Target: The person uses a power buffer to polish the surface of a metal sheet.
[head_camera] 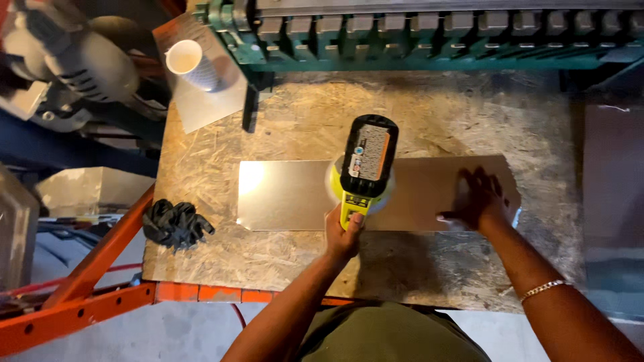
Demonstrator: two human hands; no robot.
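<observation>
Head view, looking straight down. Left hand (343, 234) clenched around the handle of a yellow-green and black cordless polisher (365, 167), which stands upright on a metal sheet (288, 196). Polisher pad sits roughly mid-sheet, touching the surface. Right hand (477, 200) released, palm down, fingers spread flat, pressing the right end of the sheet. Bracelet (542, 289) on the right wrist.

Sheet is a long shiny rectangle lying flat on the tabletop (429, 121), a chipboard panel; bright glare at the sheet's left end. Tabletop rests on an orange metal frame (87, 295), visible along the near and left edges.

Black gloves (174, 222) bunched on the tabletop's left edge, apart from the sheet's lower left corner. Paper cup (191, 64) at the far left corner, standing on a second smaller piece of sheet metal (208, 107). Green metal machine (429, 33) with a row of grey blocks runs along the far edge of the tabletop. Grey power tool (80, 60) lies off the tabletop, upper left. Concrete floor (168, 332) below the frame.
</observation>
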